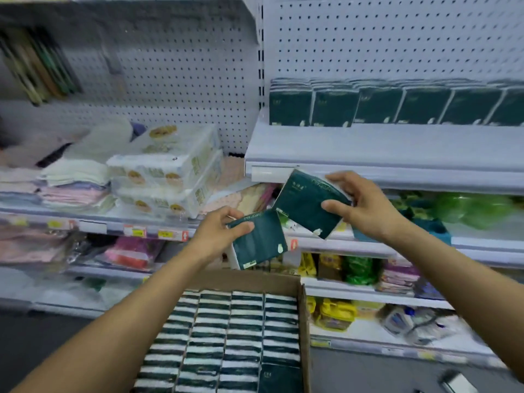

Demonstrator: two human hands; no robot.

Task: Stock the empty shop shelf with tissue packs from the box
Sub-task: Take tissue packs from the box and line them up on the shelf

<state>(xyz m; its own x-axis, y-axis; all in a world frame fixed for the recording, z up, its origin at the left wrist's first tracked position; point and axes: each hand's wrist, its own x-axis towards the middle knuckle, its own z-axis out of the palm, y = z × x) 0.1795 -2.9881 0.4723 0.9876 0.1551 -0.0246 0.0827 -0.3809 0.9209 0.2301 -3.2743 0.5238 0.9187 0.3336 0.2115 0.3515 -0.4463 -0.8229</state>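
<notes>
My left hand (218, 231) grips a dark green tissue pack (259, 242) above the cardboard box (304, 321). My right hand (360, 205) holds a second dark green tissue pack (304, 204), tilted, just below the front edge of the white shelf (382, 150). The two packs almost touch at their corners. A row of several dark green packs (397, 104) stands upright at the back of that shelf, against the pegboard. The box below is filled with rows of packs (226, 336) standing on edge, showing green and white stripes.
To the left, a lower shelf carries clear-wrapped white tissue bundles (167, 171) and folded cloths (73, 182). Shelves under the white one hold green bags (473, 208) and yellow packets (334, 313). A small object (456, 382) lies on the dark floor at the lower right.
</notes>
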